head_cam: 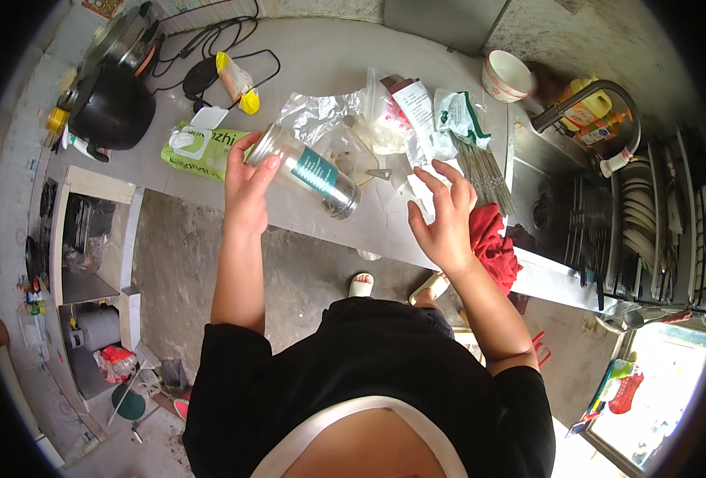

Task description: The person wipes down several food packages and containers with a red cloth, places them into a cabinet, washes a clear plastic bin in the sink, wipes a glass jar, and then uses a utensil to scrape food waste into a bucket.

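In my left hand [250, 179] is a clear jar [305, 170] with a metallic screw lid, tilted on its side over the counter. A teal label with writing wraps it, and a little dark content lies at its lower end. My right hand [445, 218] holds nothing; its fingers are spread, apart from the jar. Past the right fingertips are a bundle of thin metal skewers [481, 170] and a green-white packet [463, 116]. Crumpled clear plastic [320, 113] and a plastic bag [383, 122] lie behind the jar. A red cloth [495, 248] hangs at the counter edge beside my right wrist.
A green wipes pack [209, 156] lies left of the jar, and a yellow-ended packet [237, 82] behind it. The black pot [113, 107] stands far left near loose cables. At right are a bowl [506, 76], a curved faucet [592, 89] and a dish rack with plates [640, 209].
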A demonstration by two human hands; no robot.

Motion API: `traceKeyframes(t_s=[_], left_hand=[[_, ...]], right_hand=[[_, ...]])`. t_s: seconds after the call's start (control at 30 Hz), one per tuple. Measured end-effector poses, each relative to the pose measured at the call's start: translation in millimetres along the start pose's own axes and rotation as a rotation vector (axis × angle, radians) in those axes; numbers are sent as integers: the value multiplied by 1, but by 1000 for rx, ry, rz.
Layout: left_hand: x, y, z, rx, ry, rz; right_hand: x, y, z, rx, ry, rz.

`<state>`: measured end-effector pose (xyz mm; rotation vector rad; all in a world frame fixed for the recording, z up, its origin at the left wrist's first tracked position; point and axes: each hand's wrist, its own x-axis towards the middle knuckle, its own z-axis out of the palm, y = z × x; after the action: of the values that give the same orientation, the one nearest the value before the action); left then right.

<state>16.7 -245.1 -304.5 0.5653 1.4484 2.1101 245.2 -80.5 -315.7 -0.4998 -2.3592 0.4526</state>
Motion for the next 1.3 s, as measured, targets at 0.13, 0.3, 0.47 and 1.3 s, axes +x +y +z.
traceKeyframes(t_s=[0.13, 0.3, 0.47, 1.3], left_hand=[[4, 1, 34, 4, -132, -5], [-12, -34, 78, -46, -177, 19], [-31, -68, 128, -36, -89, -123], [-49, -89, 273, -274, 328, -168]], right_hand=[[-6, 7, -19, -6, 13, 4], [-60, 80, -62, -221, 37, 124], [-171, 168, -116, -186, 28, 552], [-217, 498, -54, 8, -1180, 348]])
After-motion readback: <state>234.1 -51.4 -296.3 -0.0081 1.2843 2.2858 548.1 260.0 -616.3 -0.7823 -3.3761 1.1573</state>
